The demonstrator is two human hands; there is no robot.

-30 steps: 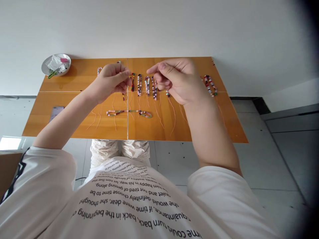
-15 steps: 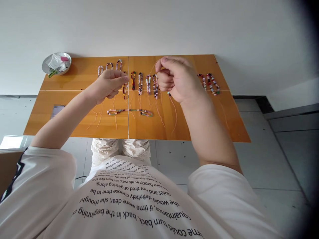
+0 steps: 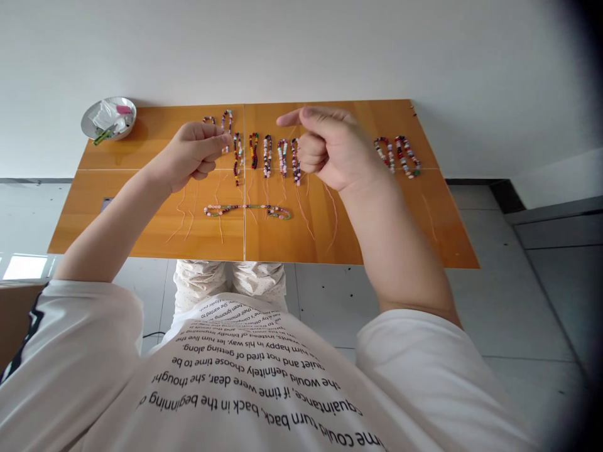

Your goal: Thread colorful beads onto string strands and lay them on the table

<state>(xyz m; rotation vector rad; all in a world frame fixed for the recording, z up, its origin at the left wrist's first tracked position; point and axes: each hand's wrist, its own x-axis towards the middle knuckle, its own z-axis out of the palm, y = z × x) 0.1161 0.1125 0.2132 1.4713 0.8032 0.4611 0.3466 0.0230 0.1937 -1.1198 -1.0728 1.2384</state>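
Observation:
My left hand (image 3: 198, 156) is raised over the left part of the table, thumb and forefinger pinched together. What the pinch holds, if anything, is too small to make out. Level with it on the right, my right hand (image 3: 332, 147) has its lower fingers curled in, while the forefinger points left under the thumb. A thin thread (image 3: 295, 131) shows faintly below that forefinger and seems to run into the hand. Between and beneath the hands lie several bead strings (image 3: 268, 157) in a row, with orange thread tails. Closer to me rests a longer bead strand (image 3: 254, 206), looped at both ends.
On the wooden table's (image 3: 141, 135) far left corner stands a metal bowl (image 3: 129, 130) containing plastic wrapping and a green item. Two more bead loops (image 3: 407, 157) lie at the right. A dark flat object (image 3: 107, 203) is partly hidden by my left forearm. A wall rises behind.
My left hand has moved left and slightly up, away from the right hand. My right forefinger has stretched out leftward from its curled position. The bead strings stay on the table.

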